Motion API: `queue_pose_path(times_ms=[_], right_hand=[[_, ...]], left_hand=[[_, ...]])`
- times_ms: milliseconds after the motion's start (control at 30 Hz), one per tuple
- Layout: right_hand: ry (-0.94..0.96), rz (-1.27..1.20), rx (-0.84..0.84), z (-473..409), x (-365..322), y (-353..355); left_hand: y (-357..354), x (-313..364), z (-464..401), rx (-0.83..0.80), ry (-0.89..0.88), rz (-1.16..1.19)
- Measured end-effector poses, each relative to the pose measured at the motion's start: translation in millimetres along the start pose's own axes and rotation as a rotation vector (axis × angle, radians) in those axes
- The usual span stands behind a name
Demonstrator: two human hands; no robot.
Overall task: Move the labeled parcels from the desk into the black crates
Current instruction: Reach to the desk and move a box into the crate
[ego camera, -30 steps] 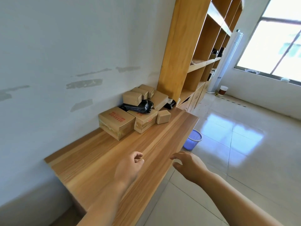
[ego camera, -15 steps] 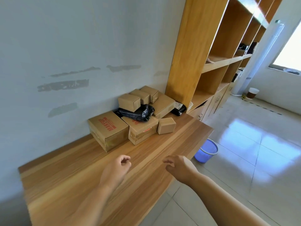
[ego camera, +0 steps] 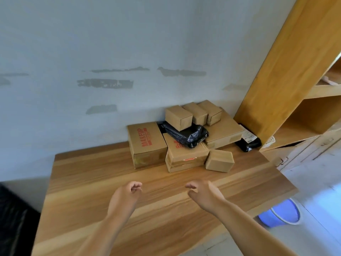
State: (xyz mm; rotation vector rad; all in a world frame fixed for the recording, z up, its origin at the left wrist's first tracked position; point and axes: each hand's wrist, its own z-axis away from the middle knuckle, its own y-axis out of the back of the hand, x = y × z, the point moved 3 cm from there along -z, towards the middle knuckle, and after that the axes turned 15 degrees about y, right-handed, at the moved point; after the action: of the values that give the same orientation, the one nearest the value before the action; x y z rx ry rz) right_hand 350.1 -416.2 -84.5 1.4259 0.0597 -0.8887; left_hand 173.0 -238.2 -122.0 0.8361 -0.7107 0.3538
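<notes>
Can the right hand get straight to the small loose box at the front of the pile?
Probably yes. The right hand holds nothing, and only bare desk lies between it and the small box, which has nothing stacked on it.

I'm looking at a pale, bluish-white wall (ego camera: 110, 43) filling the upper half of my view, marked with grey scuffed patches (ego camera: 105, 83) where paint has come off. Below it runs the wooden table (ego camera: 96, 182), striped grain, butted against that wall. On my right a tall wooden shelving unit (ego camera: 287, 71) rises, open compartments lit warmly. Down by the table's right edge I see glossy pale floor tiles (ego camera: 317, 183) and a blue plastic bin (ego camera: 280, 215). Something dark sits at far left, too blurred to tell.
</notes>
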Motion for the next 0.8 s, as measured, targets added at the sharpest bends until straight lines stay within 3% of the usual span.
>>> queue_pose_path(times_ms=[400, 800], right_hand=[[0.104, 0.036, -0.123, -160, -2, 18], [0.128, 0.129, -0.188, -275, -5, 18]], left_hand=[[-3, 39, -147, 0.098, 0.121, 0.047], [-5, 59, -249, 0.018, 0.304, 0.053]])
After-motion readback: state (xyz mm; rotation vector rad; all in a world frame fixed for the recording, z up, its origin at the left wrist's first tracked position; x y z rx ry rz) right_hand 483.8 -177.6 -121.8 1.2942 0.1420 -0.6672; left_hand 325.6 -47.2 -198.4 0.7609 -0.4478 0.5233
